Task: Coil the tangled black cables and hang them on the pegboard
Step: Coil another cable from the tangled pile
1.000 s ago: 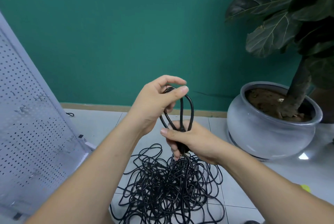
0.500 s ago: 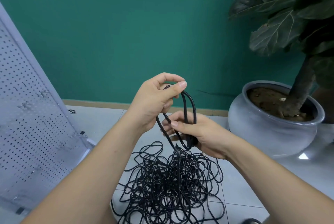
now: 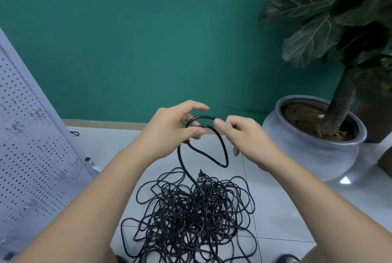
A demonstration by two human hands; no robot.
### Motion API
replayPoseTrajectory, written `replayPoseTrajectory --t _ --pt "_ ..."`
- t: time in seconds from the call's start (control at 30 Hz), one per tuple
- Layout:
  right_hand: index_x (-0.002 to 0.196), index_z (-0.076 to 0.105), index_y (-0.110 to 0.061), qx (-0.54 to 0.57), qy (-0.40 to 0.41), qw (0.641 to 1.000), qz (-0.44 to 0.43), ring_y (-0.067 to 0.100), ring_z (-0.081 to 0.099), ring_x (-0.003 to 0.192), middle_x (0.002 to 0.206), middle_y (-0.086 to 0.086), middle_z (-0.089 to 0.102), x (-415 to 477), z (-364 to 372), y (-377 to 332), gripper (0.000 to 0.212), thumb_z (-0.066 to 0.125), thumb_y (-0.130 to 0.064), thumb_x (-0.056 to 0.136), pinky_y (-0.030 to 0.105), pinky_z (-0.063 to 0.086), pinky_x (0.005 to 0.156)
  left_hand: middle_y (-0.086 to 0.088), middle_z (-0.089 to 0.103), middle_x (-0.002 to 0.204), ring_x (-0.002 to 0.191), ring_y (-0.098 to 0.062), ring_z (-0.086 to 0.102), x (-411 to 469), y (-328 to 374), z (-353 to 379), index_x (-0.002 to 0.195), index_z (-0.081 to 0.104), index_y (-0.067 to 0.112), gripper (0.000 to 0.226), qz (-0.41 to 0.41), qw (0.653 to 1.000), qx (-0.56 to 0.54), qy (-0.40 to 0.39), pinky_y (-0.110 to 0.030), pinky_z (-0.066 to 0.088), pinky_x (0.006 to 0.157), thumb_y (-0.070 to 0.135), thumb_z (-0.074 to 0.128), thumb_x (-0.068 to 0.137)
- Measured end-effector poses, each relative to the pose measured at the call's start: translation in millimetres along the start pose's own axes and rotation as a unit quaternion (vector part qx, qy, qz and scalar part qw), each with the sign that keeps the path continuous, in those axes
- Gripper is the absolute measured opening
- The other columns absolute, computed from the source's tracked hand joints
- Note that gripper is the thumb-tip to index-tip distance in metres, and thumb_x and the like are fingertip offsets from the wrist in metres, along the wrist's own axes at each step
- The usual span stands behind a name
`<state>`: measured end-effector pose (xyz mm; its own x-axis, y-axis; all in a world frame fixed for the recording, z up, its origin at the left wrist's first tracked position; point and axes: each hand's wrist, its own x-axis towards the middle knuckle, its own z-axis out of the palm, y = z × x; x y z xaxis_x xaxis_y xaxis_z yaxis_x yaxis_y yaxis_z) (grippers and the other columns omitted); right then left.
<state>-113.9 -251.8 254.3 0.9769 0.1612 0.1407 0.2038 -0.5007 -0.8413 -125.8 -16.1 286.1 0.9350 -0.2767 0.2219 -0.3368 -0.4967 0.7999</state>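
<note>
A tangled heap of black cables [image 3: 191, 218] lies on the tiled floor in front of me. One strand rises from the heap into a small hanging loop [image 3: 222, 150] held between my hands. My left hand [image 3: 169, 131] grips the loop's left side with curled fingers and thumb. My right hand [image 3: 244, 137] pinches the loop's top at its right end between thumb and fingers. The white pegboard [image 3: 27, 156] leans at the left with several metal hooks on it.
A grey ceramic pot [image 3: 314, 148] with a large-leafed plant [image 3: 331, 35] stands at the right against the green wall. A small black cable piece [image 3: 74, 133] lies on the floor behind the pegboard's edge. Dark shoe tips [image 3: 287, 258] show at the bottom.
My right hand has risen from low on the loop to its top, next to my left hand. The loop now hangs lower and wider; the view has tilted slightly.
</note>
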Motion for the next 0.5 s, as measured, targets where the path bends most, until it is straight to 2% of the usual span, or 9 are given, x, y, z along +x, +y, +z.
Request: replayPoseTrajectory --t 0.07,0.1,0.2,0.23,0.3,0.37,0.43,0.5 --pt "0.077 0.051 -0.015 0.023 0.012 1.000 -0.011 0.019 0.054 0.052 0.062 -0.004 0.050 0.8 -5.1 3.4 0.047 0.060 -0.049 0.108 0.045 0.050 0.061 0.007 0.080 0.099 0.088 -0.013 0.077 -3.7 -0.7 3.1 0.131 0.062 0.045 0.057 -0.036 0.998 -0.037 -0.047 -0.032 0.058 0.093 0.024 0.090 0.087" --pt "0.080 0.055 -0.018 0.040 0.014 0.999 -0.020 0.019 0.053 0.054 0.063 -0.005 0.054 0.4 -6.3 3.7 0.038 0.059 -0.041 0.110 0.043 0.050 0.060 0.007 0.080 0.100 0.092 -0.013 0.076 -4.2 -2.4 5.6 0.131 0.062 0.043 0.054 -0.051 0.995 -0.050 -0.067 -0.034 0.057 0.097 0.028 0.089 0.087" --pt "0.090 0.058 -0.017 0.060 0.021 0.996 -0.057 0.018 0.049 0.058 0.064 -0.003 0.055 -1.4 -7.4 -1.7 0.026 0.057 -0.030 0.112 0.034 0.044 0.059 0.004 0.081 0.098 0.104 -0.024 0.074 -0.1 -10.0 12.2 0.111 0.070 0.033 0.011 -0.056 0.996 -0.055 -0.043 -0.054 0.053 0.105 0.037 0.073 0.101" --pt "0.091 0.057 -0.015 0.078 0.032 0.994 -0.064 0.018 0.048 0.059 0.065 -0.001 0.054 -1.6 -7.2 -3.2 0.026 0.056 -0.030 0.113 0.032 0.043 0.058 0.003 0.081 0.097 0.106 -0.026 0.073 1.0 -13.0 14.1 0.105 0.071 0.027 0.008 -0.061 0.996 -0.065 -0.029 -0.058 0.052 0.105 0.034 0.067 0.105" --pt "0.091 0.055 -0.014 0.138 0.045 0.988 -0.059 0.020 0.045 0.061 0.069 0.001 0.051 -1.9 -7.3 -6.0 0.028 0.056 -0.031 0.113 0.031 0.041 0.058 -0.002 0.082 0.100 0.105 -0.026 0.075 2.2 -16.0 18.9 0.103 0.070 0.015 0.018 -0.095 0.990 -0.105 -0.021 -0.055 0.054 0.106 0.029 0.061 0.109" --pt "0.089 0.056 -0.017 0.179 0.039 0.982 -0.042 0.020 0.044 0.062 0.071 0.000 0.050 -2.5 -7.1 -7.6 0.029 0.056 -0.034 0.113 0.032 0.039 0.058 -0.006 0.082 0.104 0.103 -0.024 0.078 1.1 -17.9 25.9 0.104 0.068 0.011 0.024 -0.136 0.979 -0.145 -0.042 -0.050 0.058 0.105 0.030 0.057 0.111" --pt "0.088 0.056 -0.020 0.200 0.029 0.979 -0.031 0.020 0.043 0.061 0.071 0.000 0.050 -3.3 -6.2 -8.8 0.029 0.057 -0.036 0.113 0.032 0.038 0.057 -0.008 0.082 0.103 0.098 -0.023 0.079 1.3 -17.3 32.4 0.104 0.068 0.012 0.025 -0.150 0.975 -0.158 -0.043 -0.046 0.060 0.097 0.031 0.054 0.112" --pt "0.089 0.055 -0.021 0.212 0.020 0.977 -0.018 0.021 0.042 0.059 0.070 0.004 0.048 -3.8 -5.1 -9.4 0.028 0.060 -0.037 0.111 0.031 0.037 0.054 -0.010 0.082 0.097 0.089 -0.022 0.080 3.7 -13.3 32.9 0.104 0.071 0.011 0.025 -0.137 0.979 -0.150 -0.001 -0.041 0.062 0.088 0.029 0.055 0.112"
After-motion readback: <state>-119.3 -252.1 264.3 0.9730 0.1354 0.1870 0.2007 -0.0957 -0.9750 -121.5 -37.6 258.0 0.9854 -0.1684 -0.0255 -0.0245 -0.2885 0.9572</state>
